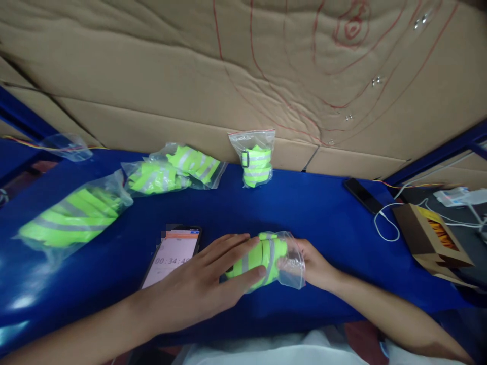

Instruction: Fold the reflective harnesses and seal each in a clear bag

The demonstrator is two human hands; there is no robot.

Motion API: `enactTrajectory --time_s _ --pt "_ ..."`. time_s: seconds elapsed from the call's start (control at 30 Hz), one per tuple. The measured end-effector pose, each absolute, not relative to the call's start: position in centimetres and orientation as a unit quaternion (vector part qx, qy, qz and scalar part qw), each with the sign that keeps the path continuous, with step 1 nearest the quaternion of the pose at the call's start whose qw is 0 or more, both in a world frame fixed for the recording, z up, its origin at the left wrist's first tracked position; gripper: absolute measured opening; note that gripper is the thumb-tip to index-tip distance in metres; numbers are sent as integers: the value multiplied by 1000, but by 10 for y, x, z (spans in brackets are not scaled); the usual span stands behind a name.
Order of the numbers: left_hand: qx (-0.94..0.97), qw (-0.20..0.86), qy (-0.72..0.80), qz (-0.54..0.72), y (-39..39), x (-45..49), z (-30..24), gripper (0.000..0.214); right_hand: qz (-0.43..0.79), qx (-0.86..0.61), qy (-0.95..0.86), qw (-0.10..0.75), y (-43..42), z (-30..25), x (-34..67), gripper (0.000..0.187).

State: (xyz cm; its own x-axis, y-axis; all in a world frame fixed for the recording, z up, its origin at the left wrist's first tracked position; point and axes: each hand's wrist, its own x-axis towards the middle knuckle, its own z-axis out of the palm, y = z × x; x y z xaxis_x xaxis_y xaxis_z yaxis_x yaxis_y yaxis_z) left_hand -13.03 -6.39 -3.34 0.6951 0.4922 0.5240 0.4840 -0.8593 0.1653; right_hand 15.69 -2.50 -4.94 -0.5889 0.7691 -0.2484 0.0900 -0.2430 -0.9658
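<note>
A rolled neon-green reflective band (258, 258) lies partly inside a small clear plastic bag (291, 263) on the blue table (312, 213). My left hand (201, 286) rests over the band's left end, fingers stretched and pressing on it. My right hand (315, 266) is closed on the open end of the bag, thumb on the plastic.
A phone (171, 256) showing a timer lies just left of my left hand. Bagged green bands sit at the left (72, 215), back left (173, 170) and back centre (256, 162). A black phone (363, 195) with a white cable and an open cardboard box (433, 238) are at the right. Cardboard wall behind.
</note>
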Motion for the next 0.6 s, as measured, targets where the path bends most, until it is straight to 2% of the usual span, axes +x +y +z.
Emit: enactTrajectory --time_s 0.13,0.3,0.37,0.47,0.57,0.6 --pt "916 3 284 284 -60 -131 -35 47 701 -451 -494 248 -19 -51 166 45" --pt "889 1 317 329 -55 -137 -27 41 680 -484 -455 309 -8 -42 183 37" --pt "876 32 321 360 -55 -138 -26 39 678 -479 -442 340 -4 -37 187 36" --pt "822 156 366 407 -55 -139 -28 38 682 -469 -419 372 -1 -35 189 37" --pt "732 323 417 431 -53 -139 -29 59 692 -449 -410 390 -1 -41 190 35" --pt "707 383 411 430 -52 -139 -28 60 693 -444 -408 394 -1 -43 191 35"
